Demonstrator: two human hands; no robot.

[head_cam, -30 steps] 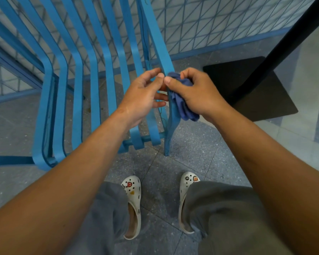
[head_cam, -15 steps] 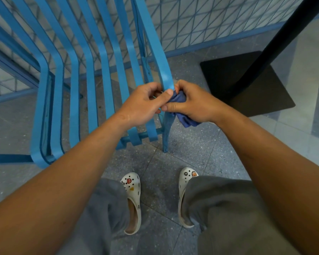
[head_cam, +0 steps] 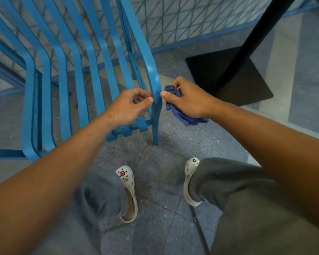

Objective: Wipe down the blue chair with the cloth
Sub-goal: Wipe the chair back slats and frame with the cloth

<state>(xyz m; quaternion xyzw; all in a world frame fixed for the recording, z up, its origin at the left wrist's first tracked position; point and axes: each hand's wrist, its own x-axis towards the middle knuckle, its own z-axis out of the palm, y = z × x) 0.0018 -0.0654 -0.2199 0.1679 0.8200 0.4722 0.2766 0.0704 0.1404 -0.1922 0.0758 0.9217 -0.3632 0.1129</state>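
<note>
The blue chair (head_cam: 92,57), made of bent metal slats, fills the upper left of the head view, and its rightmost slat curves down into a front leg. My right hand (head_cam: 190,100) is to the right of that leg, bunched around a dark blue cloth (head_cam: 175,105) that hangs below the palm. The cloth sits just off the leg. My left hand (head_cam: 129,105) is on the other side of the leg with curled fingers, its thumb tip against the slat's edge and nothing in it.
A black table base (head_cam: 226,74) with a slanting black post stands on the floor right of the chair. A blue wire-mesh fence (head_cam: 182,19) runs behind. My feet in white clogs (head_cam: 127,192) stand on grey speckled tiles below the chair.
Both hands slid down the chair's right slat toward the leg, then parted. The cloth came off the slat and my left hand let go of it.
</note>
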